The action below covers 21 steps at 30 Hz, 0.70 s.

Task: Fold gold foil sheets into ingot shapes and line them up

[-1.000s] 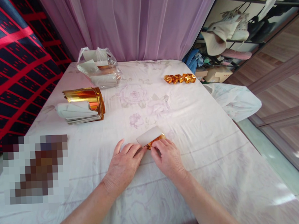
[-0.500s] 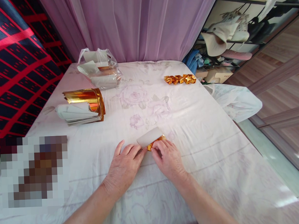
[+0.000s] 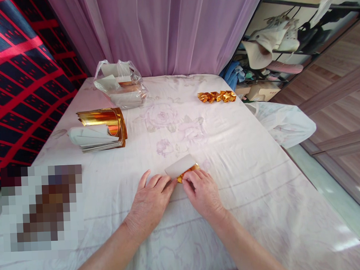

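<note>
A sheet of gold foil paper (image 3: 181, 166) with a white back lies on the cloth, curled over, its gold side showing along the near edge. My left hand (image 3: 151, 196) touches its left end with the thumb and fingertips, the little finger spread away. On the right end, my right hand (image 3: 202, 191) pinches the gold edge between thumb and bent fingers. A stack of curled gold foil sheets (image 3: 102, 128) stands to the far left. At the back right sits a row of folded gold foil pieces (image 3: 216, 96).
A clear plastic bag (image 3: 121, 84) with more paper sheets stands at the back left. The table (image 3: 246, 160) has a flowered cloth. Something blurred (image 3: 46, 208) lies at the left. A white plastic bag (image 3: 289, 122) hangs by the right edge, near a shelf (image 3: 283, 51).
Both hands and the foil paper hold almost the same pose. The whole view has shifted very slightly.
</note>
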### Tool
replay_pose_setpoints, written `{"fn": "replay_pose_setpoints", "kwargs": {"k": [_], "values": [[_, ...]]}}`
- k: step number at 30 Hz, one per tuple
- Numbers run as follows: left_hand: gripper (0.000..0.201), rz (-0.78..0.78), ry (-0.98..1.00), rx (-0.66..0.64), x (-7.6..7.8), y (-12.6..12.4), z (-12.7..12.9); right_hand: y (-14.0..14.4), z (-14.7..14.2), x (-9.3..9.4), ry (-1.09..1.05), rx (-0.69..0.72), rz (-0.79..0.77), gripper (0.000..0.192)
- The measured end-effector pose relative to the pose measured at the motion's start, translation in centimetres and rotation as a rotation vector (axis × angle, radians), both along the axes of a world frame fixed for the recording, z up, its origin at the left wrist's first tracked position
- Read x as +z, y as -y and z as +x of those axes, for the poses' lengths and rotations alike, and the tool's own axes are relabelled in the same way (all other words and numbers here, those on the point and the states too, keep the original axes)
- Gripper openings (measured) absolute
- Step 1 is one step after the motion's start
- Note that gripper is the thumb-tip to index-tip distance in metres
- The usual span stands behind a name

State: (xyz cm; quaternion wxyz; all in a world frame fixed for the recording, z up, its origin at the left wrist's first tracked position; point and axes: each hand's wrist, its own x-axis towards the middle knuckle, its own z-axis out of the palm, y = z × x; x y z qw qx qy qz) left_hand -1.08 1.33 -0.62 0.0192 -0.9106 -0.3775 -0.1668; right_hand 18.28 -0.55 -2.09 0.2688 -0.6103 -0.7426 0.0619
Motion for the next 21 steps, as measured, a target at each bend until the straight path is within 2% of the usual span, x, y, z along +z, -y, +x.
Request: {"fn": "replay_pose_setpoints", "kwargs": {"k": [21], "values": [[0.032,0.017,-0.007,0.008,-0.07,0.12,0.11,-0.04,-0.06,0.03,-0.013,0.003,-0.017,0.013]]}}
